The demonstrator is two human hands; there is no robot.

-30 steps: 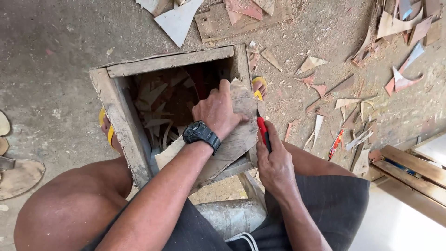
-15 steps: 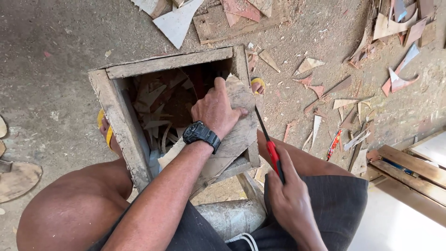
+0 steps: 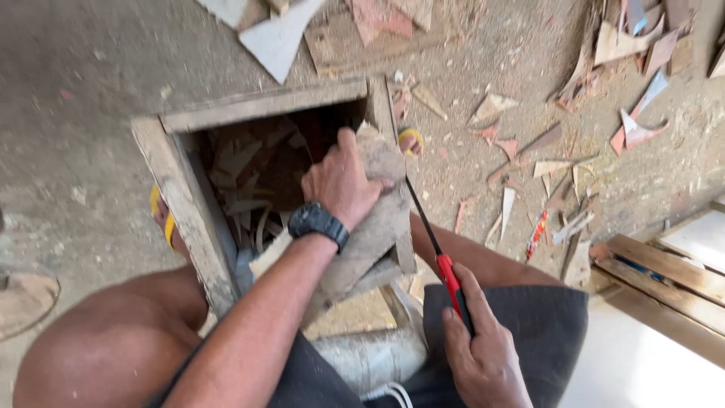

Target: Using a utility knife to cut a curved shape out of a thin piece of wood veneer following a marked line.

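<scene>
Dirt floor [image 3: 91, 91]: wooden box [image 3: 181, 204] w/ offcuts [image 3: 249, 174]

The saw [image 3: 434, 245] blade's far end is hidden behind the board [image 3: 374, 227]. Much of the board is covered by the left hand [image 3: 340, 185]. The right hand [image 3: 483, 363] is cut off by the bottom edge. The box [image 3: 181, 204] interior is shadowed; its scraps are indistinct.
</scene>
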